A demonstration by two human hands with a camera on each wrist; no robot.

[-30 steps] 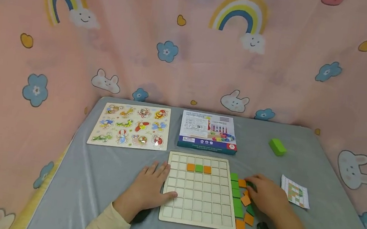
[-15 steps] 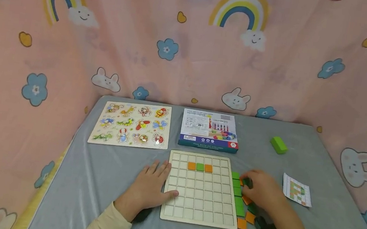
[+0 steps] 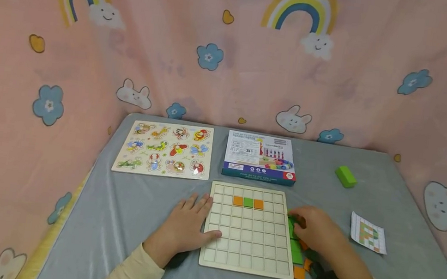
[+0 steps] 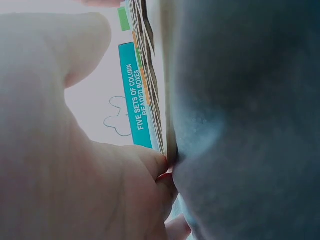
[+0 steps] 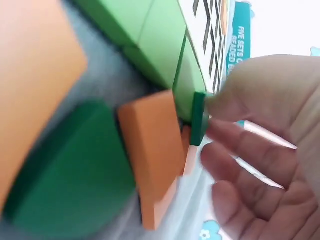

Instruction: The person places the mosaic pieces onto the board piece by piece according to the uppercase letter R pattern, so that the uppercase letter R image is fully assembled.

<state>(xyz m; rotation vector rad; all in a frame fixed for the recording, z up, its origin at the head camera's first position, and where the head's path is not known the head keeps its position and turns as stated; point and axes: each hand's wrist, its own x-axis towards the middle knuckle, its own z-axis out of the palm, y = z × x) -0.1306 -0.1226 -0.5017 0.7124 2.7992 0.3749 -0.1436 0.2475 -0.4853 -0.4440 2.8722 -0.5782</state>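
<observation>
- My left hand (image 3: 185, 225) lies spread, fingers straight, at the left edge of the board (image 3: 250, 245), thumb over its rim; I'd press lightly so it doesn't skid on the counter (image 3: 82, 234).
- My right hand (image 3: 315, 227) pinches a dark green tile (image 5: 200, 117) between thumb and finger, just right of the board, beside the light green tiles (image 3: 296, 253).
- I'd lift it straight up before crossing; a low path could shove those tiles, or the nearby orange tile (image 5: 152, 142).
- A row (image 3: 248, 202) of orange, green, orange sits in the second line from the far edge. I'd check the card (image 3: 368, 234), at far right, before choosing a cell.
- The cells look snug, so I'd square the edges, lower flat, then press.
</observation>
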